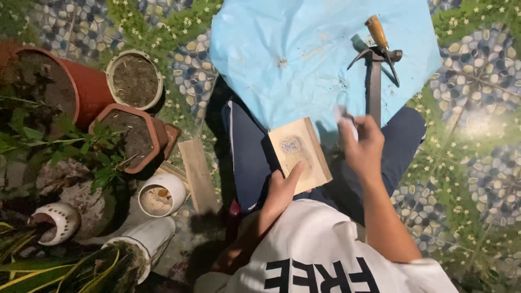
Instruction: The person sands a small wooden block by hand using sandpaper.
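Note:
My left hand holds a small pale wooden block on my lap, thumb pressed on its lower face. A blue smudge marks the block's top. Just right of the block, my right hand is raised and pinches a small whitish piece between its fingers. Beyond my knees a light blue sheet is spread on the ground. On the sheet lies a pick-like tool with a wooden handle and dark metal head.
At left stand a large red pot, a round soil-filled pot, a brown hexagonal pot, white ceramic pots and leafy plants. A wooden plank lies beside my left leg. Patterned pebble flooring surrounds everything.

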